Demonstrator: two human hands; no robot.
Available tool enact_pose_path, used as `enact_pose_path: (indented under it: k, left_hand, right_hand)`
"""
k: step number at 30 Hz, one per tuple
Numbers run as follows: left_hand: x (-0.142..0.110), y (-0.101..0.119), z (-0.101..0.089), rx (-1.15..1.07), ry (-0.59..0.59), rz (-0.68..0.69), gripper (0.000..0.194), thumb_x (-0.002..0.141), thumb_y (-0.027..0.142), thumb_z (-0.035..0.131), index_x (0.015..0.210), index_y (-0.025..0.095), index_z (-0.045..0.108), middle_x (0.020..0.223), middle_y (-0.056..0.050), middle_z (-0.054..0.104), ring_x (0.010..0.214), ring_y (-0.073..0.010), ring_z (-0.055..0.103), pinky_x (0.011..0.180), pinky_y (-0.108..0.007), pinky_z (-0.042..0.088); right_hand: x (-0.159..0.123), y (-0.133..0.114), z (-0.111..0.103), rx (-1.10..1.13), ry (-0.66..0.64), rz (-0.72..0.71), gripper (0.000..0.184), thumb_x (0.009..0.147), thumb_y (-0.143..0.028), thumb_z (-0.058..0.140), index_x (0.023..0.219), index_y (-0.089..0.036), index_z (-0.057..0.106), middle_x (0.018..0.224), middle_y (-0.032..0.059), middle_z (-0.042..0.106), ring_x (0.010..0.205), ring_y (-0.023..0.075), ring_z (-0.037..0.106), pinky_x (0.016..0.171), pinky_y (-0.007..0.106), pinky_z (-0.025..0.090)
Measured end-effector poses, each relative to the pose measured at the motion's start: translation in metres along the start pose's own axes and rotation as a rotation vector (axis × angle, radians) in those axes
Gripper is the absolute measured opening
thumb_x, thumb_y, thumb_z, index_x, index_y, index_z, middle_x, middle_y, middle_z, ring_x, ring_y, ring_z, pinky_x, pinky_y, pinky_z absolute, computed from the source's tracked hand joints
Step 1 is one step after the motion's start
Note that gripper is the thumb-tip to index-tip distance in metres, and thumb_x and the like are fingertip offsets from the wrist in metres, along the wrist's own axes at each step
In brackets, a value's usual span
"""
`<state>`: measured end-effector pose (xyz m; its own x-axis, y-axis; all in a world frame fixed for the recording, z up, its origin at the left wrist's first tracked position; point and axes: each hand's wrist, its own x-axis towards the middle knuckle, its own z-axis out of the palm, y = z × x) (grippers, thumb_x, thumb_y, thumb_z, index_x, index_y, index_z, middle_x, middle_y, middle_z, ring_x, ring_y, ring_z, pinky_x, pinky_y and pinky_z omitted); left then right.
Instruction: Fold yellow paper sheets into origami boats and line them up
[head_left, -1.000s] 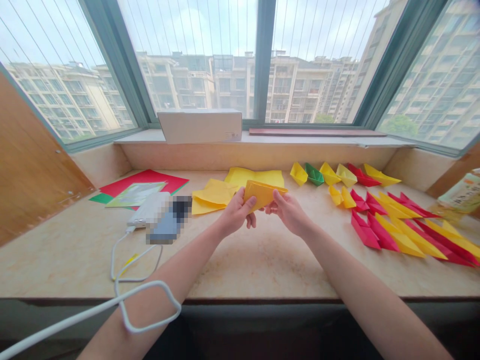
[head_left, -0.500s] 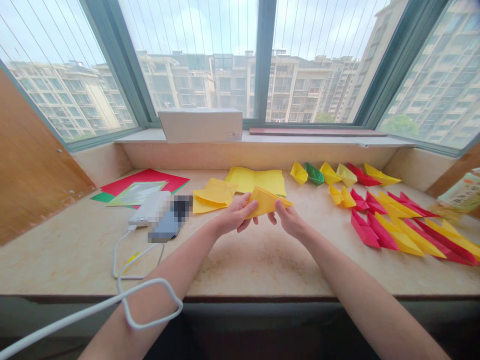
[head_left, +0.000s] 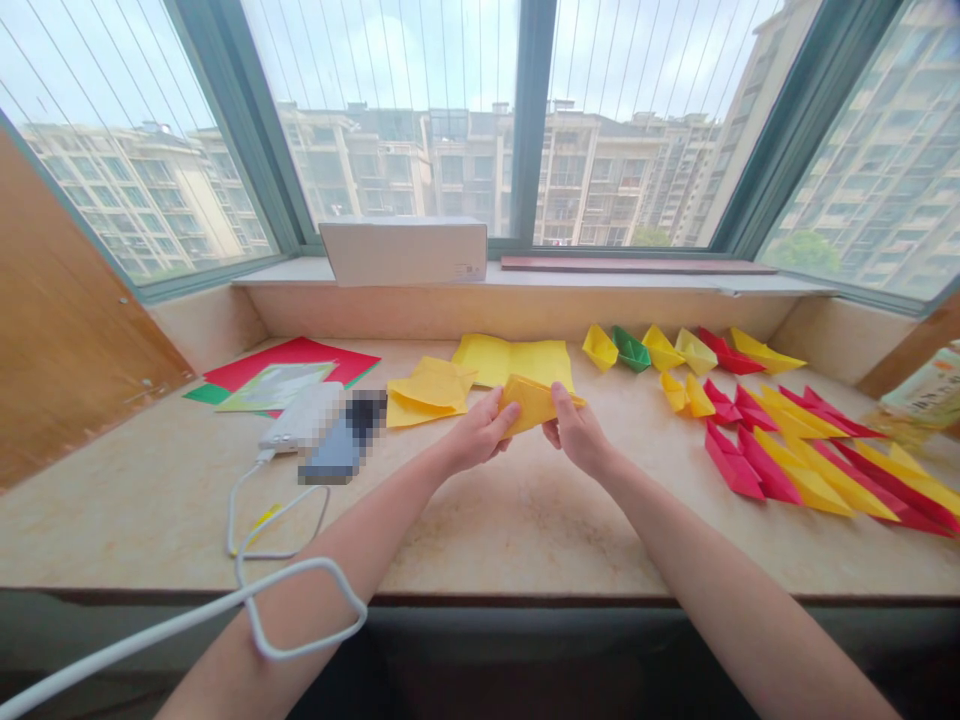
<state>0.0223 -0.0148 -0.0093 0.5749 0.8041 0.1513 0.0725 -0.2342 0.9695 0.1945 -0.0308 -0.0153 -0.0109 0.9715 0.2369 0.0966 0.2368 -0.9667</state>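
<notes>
A folded piece of yellow paper [head_left: 529, 404] is held up over the counter between my two hands. My left hand [head_left: 484, 432] pinches its left end, thumb on the near face. At the right end, my right hand [head_left: 574, 430] grips it with the thumb on top and the fingers curled beneath. Behind it lies a creased yellow sheet [head_left: 514, 358]. To the left rests another folded yellow paper [head_left: 429, 392]. Folded paper boats [head_left: 750, 465] in red and yellow stand in rows on the right, with a green boat [head_left: 629, 348] in the back row.
On the left are red paper [head_left: 300, 358], a white power bank [head_left: 304, 418] and a partly blurred phone [head_left: 334, 455]. A white cable [head_left: 300, 575] loops over my left forearm. A white box [head_left: 405, 250] sits on the sill. At far right is a bottle [head_left: 926, 390].
My right hand's fingers have drawn in under the paper, and its thumb sits slightly higher on it. The paper's near edge looks flatter. My left hand's fingers have curled closer.
</notes>
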Motion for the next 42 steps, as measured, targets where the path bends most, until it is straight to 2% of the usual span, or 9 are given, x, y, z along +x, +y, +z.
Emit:
enact_pose_path:
  k: [7,15,19,22,24,27,32,39,42]
  left_hand:
    - [-0.001,0.012,0.003,-0.024,0.006,0.009,0.041,0.093,0.056,0.045,0.102,0.016,0.047,0.046,0.012,0.036,0.030,-0.0045,0.028,0.030,-0.015,0.020]
    - [0.004,-0.005,-0.001,0.180,0.149,0.066,0.039,0.093,0.052,0.046,0.106,0.016,0.053,0.056,0.007,0.049,0.038,-0.0061,0.041,0.040,-0.017,0.032]
    - [0.006,-0.011,0.001,0.291,0.290,0.178,0.050,0.091,0.049,0.051,0.131,0.020,0.047,0.086,-0.003,0.066,0.049,-0.0087,0.053,0.051,-0.021,0.044]
    - [0.006,-0.011,0.002,0.307,0.323,0.278,0.056,0.089,0.045,0.056,0.140,0.024,0.044,0.112,-0.010,0.065,0.071,-0.0145,0.062,0.064,-0.024,0.049]
    - [0.006,-0.011,0.002,0.330,0.303,0.282,0.057,0.091,0.043,0.054,0.144,0.025,0.042,0.114,-0.010,0.065,0.078,-0.0163,0.062,0.069,-0.026,0.050]
    - [0.006,-0.012,0.002,0.340,0.285,0.248,0.063,0.095,0.042,0.048,0.152,0.028,0.027,0.104,-0.006,0.066,0.070,-0.0135,0.059,0.065,-0.025,0.051]
    - [0.008,-0.017,0.001,0.249,0.223,0.209,0.065,0.097,0.047,0.041,0.154,0.027,0.018,0.079,-0.001,0.063,0.056,-0.0107,0.053,0.050,-0.019,0.045]
    - [0.001,-0.018,-0.001,0.205,0.038,0.169,0.076,0.097,0.052,0.038,0.156,0.024,-0.001,0.082,-0.005,0.064,0.065,-0.0148,0.059,0.052,-0.024,0.048]
    - [-0.003,-0.014,0.000,0.204,-0.023,0.161,0.087,0.093,0.049,0.051,0.155,0.023,-0.004,0.086,-0.007,0.066,0.065,-0.0144,0.060,0.055,-0.024,0.048]
  right_hand:
    - [0.002,0.006,-0.012,-0.026,0.007,-0.165,0.072,0.087,-0.078,0.020,0.050,-0.022,0.045,0.042,0.0009,0.042,0.040,0.0123,0.039,0.041,0.027,0.029]
    - [0.005,0.006,-0.006,-0.025,0.095,-0.092,0.067,0.091,-0.070,0.028,0.043,-0.025,0.036,0.036,-0.0009,0.036,0.035,0.0118,0.033,0.038,0.028,0.025]
    - [0.008,0.009,-0.007,-0.078,0.164,-0.080,0.068,0.092,-0.069,0.028,0.042,-0.024,0.040,0.037,0.0000,0.039,0.036,0.0127,0.037,0.041,0.029,0.029]
    - [0.008,0.011,-0.009,-0.114,0.186,-0.074,0.070,0.092,-0.070,0.027,0.043,-0.023,0.043,0.039,0.0011,0.043,0.038,0.0135,0.041,0.043,0.029,0.032]
    - [0.007,0.011,-0.011,-0.156,0.170,-0.097,0.071,0.093,-0.070,0.024,0.047,-0.022,0.049,0.042,0.0020,0.047,0.041,0.0142,0.045,0.047,0.029,0.035]
    - [0.004,0.011,-0.013,-0.267,0.096,-0.199,0.071,0.094,-0.068,0.023,0.055,-0.020,0.057,0.048,0.0032,0.055,0.049,0.0159,0.054,0.054,0.029,0.040]
    - [0.002,0.007,-0.009,-0.365,-0.038,-0.328,0.045,0.092,-0.061,0.045,0.088,-0.020,0.063,0.073,0.0043,0.068,0.061,0.0174,0.064,0.056,0.028,0.045]
    - [0.004,0.009,-0.005,-0.310,-0.086,-0.363,0.033,0.088,-0.052,0.057,0.096,-0.020,0.058,0.090,0.0051,0.070,0.063,0.0157,0.067,0.054,0.026,0.050]
    - [0.004,0.010,-0.007,-0.266,-0.079,-0.349,0.035,0.088,-0.052,0.058,0.102,-0.021,0.054,0.091,0.0053,0.070,0.064,0.0160,0.068,0.054,0.026,0.052]
